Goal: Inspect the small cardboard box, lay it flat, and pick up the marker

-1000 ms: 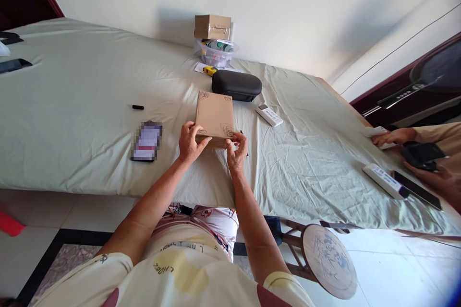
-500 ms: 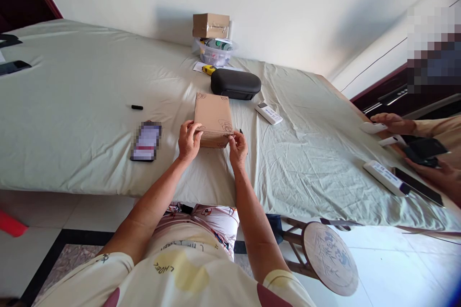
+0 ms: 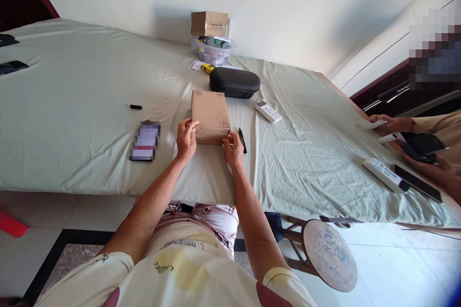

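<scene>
A flat brown cardboard box (image 3: pixel 210 114) with drawn swirls lies on the pale green sheet (image 3: pixel 82 129). My left hand (image 3: pixel 186 139) grips its near left corner, thumb on top. At the near right corner my right hand (image 3: pixel 233 148) has its fingers curled against the box's edge. A black pen (image 3: pixel 242 140) lies on the sheet just right of my right hand.
A phone (image 3: pixel 145 141) lies left of my hands, a small black item (image 3: pixel 136 106) further left. Behind the box are a black case (image 3: pixel 234 82), a white remote (image 3: pixel 268 112), a clear tub (image 3: pixel 213 51) under another carton (image 3: pixel 209 23). Another person's hands (image 3: pixel 391 123) work at right. A round stool (image 3: pixel 329 255) stands below.
The box has been lowered flat onto the sheet and sits slightly further from me. My right hand slid left, uncovering the pen.
</scene>
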`<state>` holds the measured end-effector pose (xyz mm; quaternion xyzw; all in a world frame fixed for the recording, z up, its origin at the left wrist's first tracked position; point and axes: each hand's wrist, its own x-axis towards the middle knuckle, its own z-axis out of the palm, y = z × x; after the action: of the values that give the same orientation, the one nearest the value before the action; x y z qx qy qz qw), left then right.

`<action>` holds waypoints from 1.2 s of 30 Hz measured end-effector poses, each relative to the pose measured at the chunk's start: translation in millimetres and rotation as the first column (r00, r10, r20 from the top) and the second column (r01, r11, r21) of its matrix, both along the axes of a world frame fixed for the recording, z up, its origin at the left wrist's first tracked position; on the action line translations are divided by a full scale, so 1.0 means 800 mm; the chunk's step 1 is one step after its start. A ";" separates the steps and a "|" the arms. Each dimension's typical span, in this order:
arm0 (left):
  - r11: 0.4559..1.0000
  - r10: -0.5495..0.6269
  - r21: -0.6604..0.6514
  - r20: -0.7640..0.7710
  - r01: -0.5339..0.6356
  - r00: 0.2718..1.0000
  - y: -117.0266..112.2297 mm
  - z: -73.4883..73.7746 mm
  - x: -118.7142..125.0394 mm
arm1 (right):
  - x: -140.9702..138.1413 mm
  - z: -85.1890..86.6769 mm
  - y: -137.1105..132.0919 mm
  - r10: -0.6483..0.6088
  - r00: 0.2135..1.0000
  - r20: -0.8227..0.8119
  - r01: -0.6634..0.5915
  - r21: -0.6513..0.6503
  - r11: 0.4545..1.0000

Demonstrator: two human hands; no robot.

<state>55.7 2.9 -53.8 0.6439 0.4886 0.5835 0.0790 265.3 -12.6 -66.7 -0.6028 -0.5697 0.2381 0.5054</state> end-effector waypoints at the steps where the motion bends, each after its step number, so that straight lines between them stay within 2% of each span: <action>1: 1.000 -0.006 0.014 0.019 0.006 1.000 0.000 0.000 0.000 | 0.000 -0.002 0.000 -0.002 1.000 0.021 0.002 0.005 1.000; 5: 1.000 -0.007 0.016 0.095 0.006 0.995 0.004 -0.004 -0.001 | -0.001 -0.007 0.002 -0.027 0.987 0.159 0.029 -0.012 0.999; 9: 0.996 0.029 -0.089 0.093 -0.021 0.995 0.009 -0.010 -0.002 | -0.003 -0.010 0.003 -0.038 0.954 0.299 0.056 -0.053 0.997; 12: 0.961 0.078 -0.263 -0.019 -0.080 0.997 0.010 -0.010 -0.001 | -0.003 -0.011 0.003 -0.014 0.943 0.333 0.040 -0.071 0.997; 15: 0.888 0.091 -0.423 -0.222 -0.180 0.971 0.006 -0.008 -0.001 | -0.001 -0.009 0.002 -0.001 0.941 0.339 0.031 -0.081 0.996; 17: 0.851 0.086 -0.468 -0.326 -0.239 0.942 0.003 -0.006 -0.001 | -0.001 -0.007 0.001 0.001 0.939 0.343 0.032 -0.091 0.995; 20: 0.837 0.088 -0.474 -0.375 -0.272 0.923 0.002 -0.007 -0.003 | 0.000 -0.003 -0.001 0.018 0.940 0.341 0.019 -0.106 0.994; 24: 0.873 0.063 -0.451 -0.271 -0.185 0.960 0.008 -0.014 -0.005 | 0.000 0.001 -0.002 0.027 0.951 0.309 0.001 -0.089 0.996; 29: 0.950 -0.011 -0.313 -0.078 -0.014 0.997 0.014 -0.024 -0.006 | -0.003 0.005 -0.003 -0.037 0.960 0.278 0.064 -0.091 0.994; 31: 0.954 -0.016 -0.299 -0.038 0.004 0.999 0.015 -0.026 -0.005 | -0.004 0.006 -0.003 -0.034 0.966 0.257 0.059 -0.091 0.994; 36: 0.931 0.000 -0.364 -0.010 -0.004 1.000 0.015 -0.024 -0.005 | -0.008 0.005 -0.003 -0.018 0.977 0.215 0.027 -0.040 0.999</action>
<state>52.1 15.0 -72.7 0.6205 0.5892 0.4797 0.1940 259.2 -15.3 -62.5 -0.6419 -0.6089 0.1781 0.4308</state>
